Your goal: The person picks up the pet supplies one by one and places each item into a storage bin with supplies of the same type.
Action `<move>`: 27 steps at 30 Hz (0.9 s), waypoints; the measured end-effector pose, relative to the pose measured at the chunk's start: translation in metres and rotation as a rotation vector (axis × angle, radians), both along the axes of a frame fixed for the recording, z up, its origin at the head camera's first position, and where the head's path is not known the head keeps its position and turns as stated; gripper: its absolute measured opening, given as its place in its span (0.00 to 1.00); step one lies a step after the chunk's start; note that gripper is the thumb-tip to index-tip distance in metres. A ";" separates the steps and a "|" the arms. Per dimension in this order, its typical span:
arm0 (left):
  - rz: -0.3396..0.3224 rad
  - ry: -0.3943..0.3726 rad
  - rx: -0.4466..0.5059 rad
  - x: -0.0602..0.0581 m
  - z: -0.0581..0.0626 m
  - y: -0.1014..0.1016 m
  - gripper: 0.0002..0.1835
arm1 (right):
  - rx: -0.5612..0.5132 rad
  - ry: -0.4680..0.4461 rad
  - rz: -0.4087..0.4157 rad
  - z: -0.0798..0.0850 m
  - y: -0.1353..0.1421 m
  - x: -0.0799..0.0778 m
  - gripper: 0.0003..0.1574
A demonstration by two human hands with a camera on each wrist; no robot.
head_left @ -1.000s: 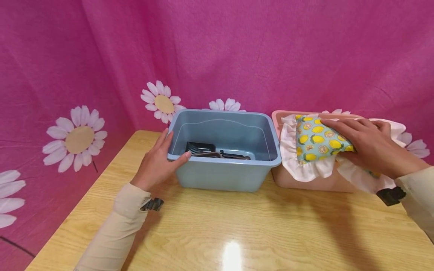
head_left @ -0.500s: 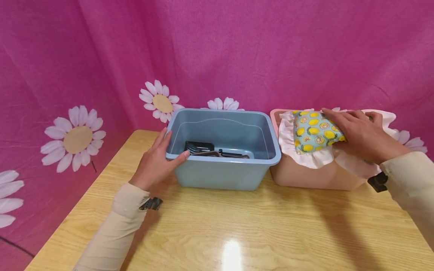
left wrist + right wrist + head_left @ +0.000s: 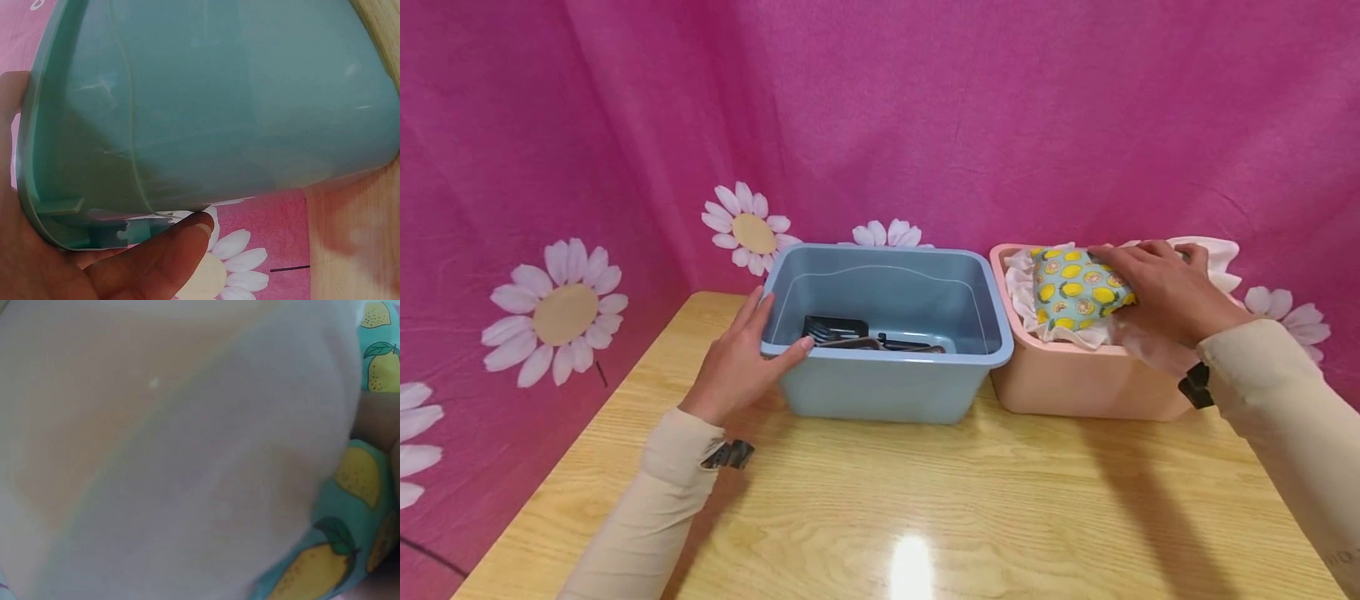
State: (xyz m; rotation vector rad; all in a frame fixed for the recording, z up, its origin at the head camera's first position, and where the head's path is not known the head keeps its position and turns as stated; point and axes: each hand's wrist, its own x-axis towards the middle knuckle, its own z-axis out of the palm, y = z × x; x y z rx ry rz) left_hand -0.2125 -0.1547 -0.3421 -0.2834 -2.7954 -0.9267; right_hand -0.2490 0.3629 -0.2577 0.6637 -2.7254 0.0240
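My left hand [image 3: 735, 367] rests at the front left corner of a light blue plastic bin [image 3: 891, 387]. Its fingers lie fairly straight along the left rim, with the thumb over the front rim; the left wrist view shows the thumb [image 3: 169, 256] against the bin close up. On the right, my right hand [image 3: 1176, 296] grips a folded lemon-print cloth [image 3: 1075, 287] with white frills. That cloth is partly inside the mouth of a pink bin [image 3: 1090, 387]. White frill [image 3: 187, 456], close and blurred, fills most of the right wrist view. The right fingertips are hidden by cloth.
Inside the blue bin lie a black slotted turner [image 3: 835, 327] and other dark utensils, partly hidden by the front rim. Both bins stand side by side on a wooden table [image 3: 850, 500]. A pink daisy-print curtain [image 3: 925, 125] hangs behind and at the left.
My right hand has carried the lemon-print cloth leftward and over the pink bin, and its frill no longer hangs far down the bin's front. The left hand has stayed at the blue bin's corner.
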 end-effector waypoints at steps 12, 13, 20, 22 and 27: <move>0.010 0.007 -0.019 -0.001 0.001 0.000 0.54 | 0.010 -0.168 -0.051 -0.014 -0.001 -0.015 0.69; 0.009 0.004 -0.019 0.000 0.001 0.000 0.54 | 0.010 -0.180 -0.051 -0.016 -0.001 -0.016 0.69; -0.001 0.018 -0.022 -0.001 0.002 -0.001 0.54 | 0.017 -0.194 -0.044 -0.023 0.000 -0.024 0.65; 0.000 0.020 -0.021 -0.001 0.002 -0.001 0.55 | 0.018 -0.195 -0.047 -0.025 0.000 -0.026 0.63; 0.004 0.026 -0.028 0.000 0.002 -0.002 0.55 | 0.005 -0.199 -0.050 -0.031 0.000 -0.030 0.59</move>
